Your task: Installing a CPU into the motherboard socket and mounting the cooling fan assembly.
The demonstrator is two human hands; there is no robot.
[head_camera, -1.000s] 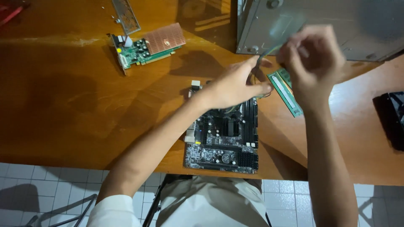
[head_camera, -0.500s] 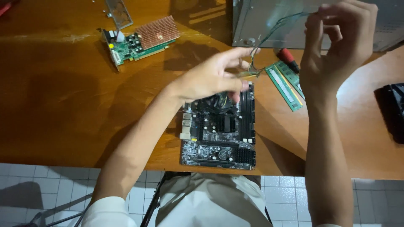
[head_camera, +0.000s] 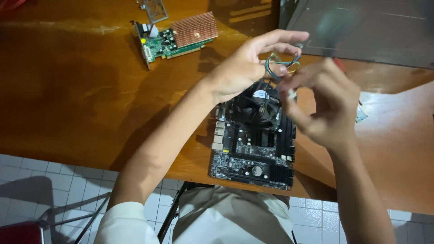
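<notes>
Both your hands have dropped closer together since half a second ago, and the fan cable (head_camera: 281,64) now loops between them, directly above the cooler fan (head_camera: 261,101) on the motherboard (head_camera: 253,149). Your left hand (head_camera: 246,68) pinches the loop, its other fingers spread; your right hand (head_camera: 318,101) is blurred, seemingly curled around the cable's end. Tug too hard and you risk straining the thin wires or shifting the board beneath your wrists toward the table edge (head_camera: 149,168).
</notes>
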